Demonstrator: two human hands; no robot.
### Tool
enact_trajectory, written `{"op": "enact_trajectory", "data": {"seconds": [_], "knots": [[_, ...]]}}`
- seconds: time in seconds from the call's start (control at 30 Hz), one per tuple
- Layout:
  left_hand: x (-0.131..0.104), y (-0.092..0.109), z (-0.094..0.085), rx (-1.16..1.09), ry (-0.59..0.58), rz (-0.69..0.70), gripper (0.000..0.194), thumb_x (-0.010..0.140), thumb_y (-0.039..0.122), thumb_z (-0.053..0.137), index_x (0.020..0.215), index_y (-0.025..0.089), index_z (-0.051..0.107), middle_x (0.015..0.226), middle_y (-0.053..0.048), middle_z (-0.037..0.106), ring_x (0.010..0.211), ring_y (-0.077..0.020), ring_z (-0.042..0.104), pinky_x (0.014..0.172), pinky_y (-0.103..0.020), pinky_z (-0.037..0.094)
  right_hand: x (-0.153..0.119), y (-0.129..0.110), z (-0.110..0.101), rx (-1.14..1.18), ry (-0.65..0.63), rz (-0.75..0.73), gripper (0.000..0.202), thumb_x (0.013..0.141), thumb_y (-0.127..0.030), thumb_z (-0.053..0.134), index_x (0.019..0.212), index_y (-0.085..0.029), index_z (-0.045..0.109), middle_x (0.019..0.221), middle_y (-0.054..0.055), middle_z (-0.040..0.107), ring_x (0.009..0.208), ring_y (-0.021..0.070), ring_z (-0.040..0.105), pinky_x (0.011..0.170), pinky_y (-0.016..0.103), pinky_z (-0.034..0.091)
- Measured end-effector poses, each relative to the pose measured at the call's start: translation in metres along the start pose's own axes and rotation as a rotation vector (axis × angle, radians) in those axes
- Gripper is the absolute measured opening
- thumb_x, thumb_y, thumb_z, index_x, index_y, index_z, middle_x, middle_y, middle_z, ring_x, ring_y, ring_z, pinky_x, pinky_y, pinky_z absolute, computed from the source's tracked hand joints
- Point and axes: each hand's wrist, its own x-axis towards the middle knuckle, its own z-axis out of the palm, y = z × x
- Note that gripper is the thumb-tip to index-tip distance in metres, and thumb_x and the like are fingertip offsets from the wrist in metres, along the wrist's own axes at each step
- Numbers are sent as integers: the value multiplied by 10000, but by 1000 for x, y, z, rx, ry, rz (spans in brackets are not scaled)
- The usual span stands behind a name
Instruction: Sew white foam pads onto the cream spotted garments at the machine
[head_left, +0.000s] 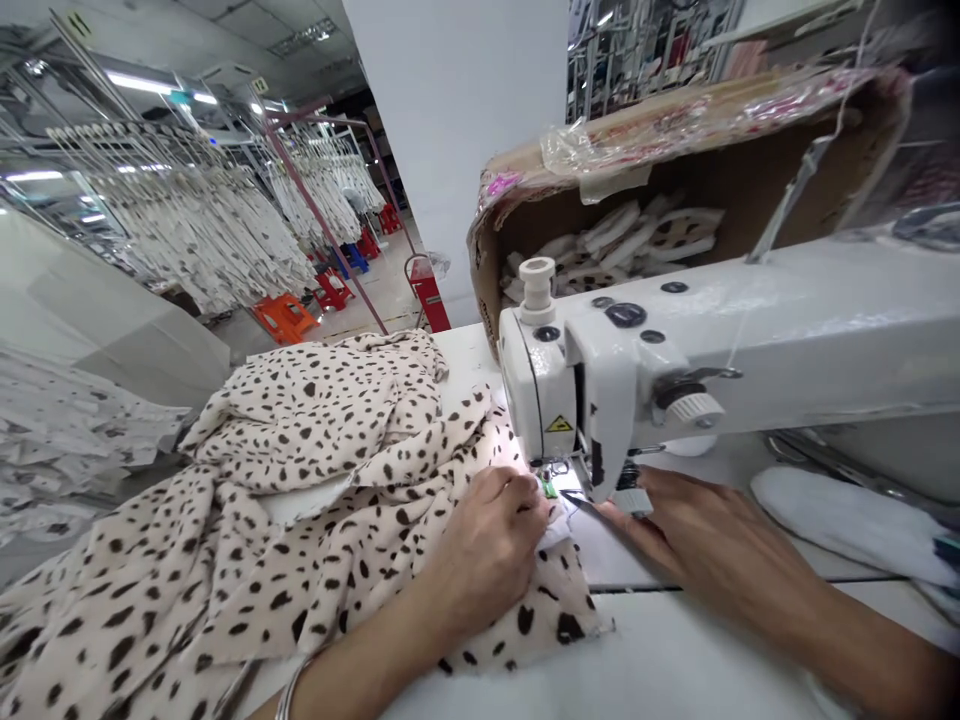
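Note:
Cream fabric with dark spots [300, 560] spreads over the left of the table and runs up to the white sewing machine [720, 340]. My left hand [495, 535] is closed, its fingers pinching the fabric's edge just left of the lit needle area. A small white piece [556, 530] shows beneath those fingertips. My right hand [712, 530] reaches in from the right, below the machine head. Between its thumb and fingers is a dark, pointed tool [576, 498], its tip close to the presser foot; its full shape is hidden. A green bit [549, 486] shows beside the foot.
Behind the machine, an open cardboard box [487, 250] holds white and spotted pieces. A white padded piece [847, 525] lies at right on the table [645, 650]. Racks of hanging pale garments [202, 230] and an orange stool [286, 318] stand further off.

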Motion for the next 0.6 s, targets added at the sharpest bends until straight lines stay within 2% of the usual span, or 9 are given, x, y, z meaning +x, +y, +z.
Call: {"op": "enact_trajectory", "data": {"seconds": [0.1,0.17,0.3,0.43,0.6], "knots": [[-2,2,-4,24,-41,23,213,946,73,417,1079,95,582,904,-91,625,854,-192,559,738,-329,544,-1,-1,-9,85,-22,3,380,983,-283,385,665,-208,580,674,23,598,466,144,567,421,270,366],[-4,2,-7,-18,-74,19,232,950,101,436,1141,87,567,981,-102,638,916,-201,564,781,-327,552,-3,-2,-9,140,-48,6,388,991,-281,379,689,-217,615,727,30,624,516,149,599,450,275,391],[-6,4,-11,-50,-145,-3,266,956,135,443,1199,90,543,1125,-111,625,1008,-224,562,812,-330,555,-6,-2,-1,95,-104,18,362,981,-277,413,661,-219,573,623,14,565,515,165,589,472,289,388],[-3,3,-9,19,-153,46,273,944,76,395,1170,62,546,1072,-117,639,918,-219,592,772,-349,557,-4,-2,4,5,-80,21,302,953,-262,447,667,-220,537,562,1,517,474,166,556,450,286,346],[1,0,-5,60,-133,60,246,952,85,370,1120,69,548,991,-119,640,908,-221,606,763,-348,562,-1,3,8,-18,-11,-8,355,963,-263,366,643,-217,512,591,16,541,463,142,519,443,263,327]]}}
